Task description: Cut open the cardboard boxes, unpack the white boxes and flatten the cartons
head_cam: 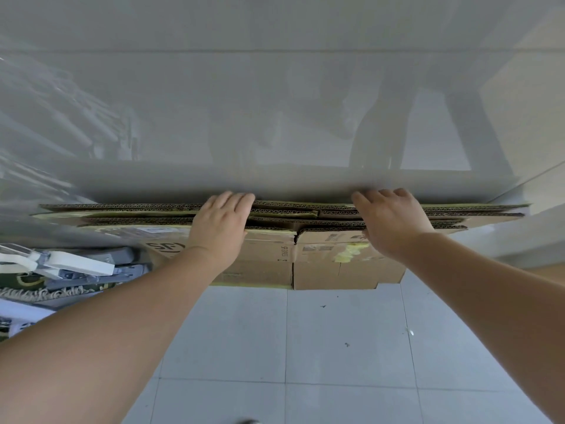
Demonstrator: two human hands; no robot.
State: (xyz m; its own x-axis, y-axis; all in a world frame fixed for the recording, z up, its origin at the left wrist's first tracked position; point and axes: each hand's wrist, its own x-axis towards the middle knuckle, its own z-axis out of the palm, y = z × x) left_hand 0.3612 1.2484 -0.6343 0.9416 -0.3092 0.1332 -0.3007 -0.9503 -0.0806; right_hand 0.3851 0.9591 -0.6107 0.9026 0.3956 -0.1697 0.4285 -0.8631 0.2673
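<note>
Since several flattened cartons (pixel 305 240) are stood on edge against the glossy wall (pixel 275 87) at 12 o'clock, flattening is judged largely done. Left hand (pixel 218 228) and right hand (pixel 388 221) are laid over the top edges, fingers curled. No white boxes are seen.

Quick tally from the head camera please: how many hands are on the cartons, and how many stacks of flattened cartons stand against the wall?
Hands on the cartons: 2, the left hand and the right hand.
Stacks of flattened cartons against the wall: 1; its layers are too tight to count.
Total: 3
</note>
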